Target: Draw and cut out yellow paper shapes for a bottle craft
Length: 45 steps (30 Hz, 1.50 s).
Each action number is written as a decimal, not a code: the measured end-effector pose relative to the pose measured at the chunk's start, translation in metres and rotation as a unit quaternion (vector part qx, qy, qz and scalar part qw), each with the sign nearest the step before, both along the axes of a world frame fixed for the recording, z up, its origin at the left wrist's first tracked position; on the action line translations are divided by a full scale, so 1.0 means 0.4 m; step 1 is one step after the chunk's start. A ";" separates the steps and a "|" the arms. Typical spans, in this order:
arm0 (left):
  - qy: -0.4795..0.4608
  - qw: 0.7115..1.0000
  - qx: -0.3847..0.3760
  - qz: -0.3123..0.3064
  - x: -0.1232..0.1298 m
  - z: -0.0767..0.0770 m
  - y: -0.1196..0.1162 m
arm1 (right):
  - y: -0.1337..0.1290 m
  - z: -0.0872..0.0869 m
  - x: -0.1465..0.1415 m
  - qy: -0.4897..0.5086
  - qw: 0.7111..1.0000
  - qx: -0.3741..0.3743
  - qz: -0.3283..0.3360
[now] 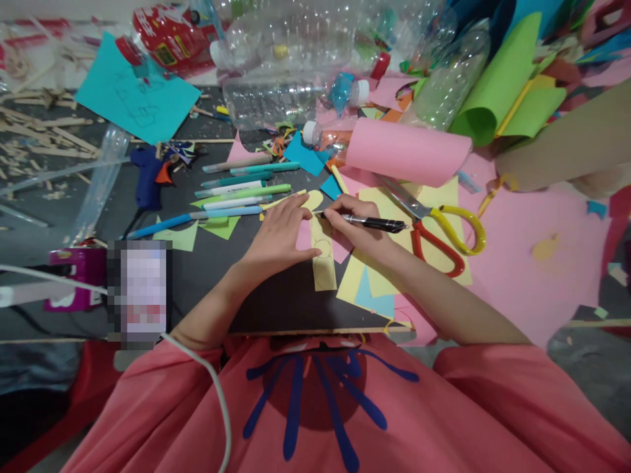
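A narrow yellow paper strip (324, 272) with drawn rounded outlines lies on the dark table between my hands. My left hand (282, 231) rests beside its left side, thumb and fingers apart, with the thumb tip on the strip. My right hand (355, 223) is closed around a black pen (379, 224), whose tip end points left at the strip's upper part. A rounded yellow paper piece (314, 200) lies just above the strip. Under and beside my right forearm are yellow sheets (362, 263). Scissors with yellow and red handles (419, 211) lie right of my right hand.
Several markers (241, 190) lie beyond my left hand. A blue glue gun (146, 177) and a phone (144, 289) are at the left. Clear plastic bottles (296, 39) and a pink-wrapped bottle (409, 150) stretch across the back. Pink paper (542, 263) covers the right side.
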<state>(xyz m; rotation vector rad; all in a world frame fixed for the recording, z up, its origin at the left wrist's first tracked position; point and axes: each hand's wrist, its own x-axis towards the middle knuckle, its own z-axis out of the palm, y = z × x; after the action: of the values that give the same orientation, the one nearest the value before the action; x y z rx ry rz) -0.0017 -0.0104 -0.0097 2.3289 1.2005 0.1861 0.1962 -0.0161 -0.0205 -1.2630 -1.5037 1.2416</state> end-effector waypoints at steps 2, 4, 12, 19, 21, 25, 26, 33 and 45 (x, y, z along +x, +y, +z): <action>0.003 1.000 -0.001 0.001 0.000 -0.001 0.000 | 0.002 0.000 0.003 -0.013 1.000 0.001 0.022; 0.003 1.000 -0.001 0.001 0.000 -0.001 0.000 | 0.003 0.001 0.005 -0.023 0.999 0.006 0.031; 0.014 1.000 -0.005 -0.002 0.001 0.005 0.003 | 0.004 0.016 0.000 0.046 0.996 -0.072 0.025; 0.062 0.997 -0.014 -0.032 0.005 0.025 0.003 | 0.001 0.021 -0.001 0.122 0.987 -0.081 -0.069; 0.072 0.997 -0.010 -0.036 0.001 0.029 0.005 | 0.001 0.020 0.002 0.115 0.987 -0.078 -0.075; 0.080 0.996 0.001 -0.041 -0.014 0.039 0.012 | 0.000 0.017 0.007 0.041 0.997 -0.050 -0.035; 0.081 0.996 0.002 -0.043 -0.018 0.040 0.014 | -0.001 0.016 0.007 0.020 0.999 -0.042 -0.021; 0.080 0.996 0.006 -0.048 -0.023 0.037 0.015 | 0.000 0.026 0.008 -0.054 0.997 -0.028 0.043; 0.076 0.996 0.001 -0.046 -0.017 0.038 0.014 | -0.001 0.025 0.004 -0.057 0.998 -0.025 0.011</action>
<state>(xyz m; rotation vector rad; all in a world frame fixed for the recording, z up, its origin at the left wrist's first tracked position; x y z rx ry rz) -0.0087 -0.0048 0.0056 2.4315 1.1597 -0.0219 0.1978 -0.0165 -0.0103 -1.3743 -1.5804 1.2464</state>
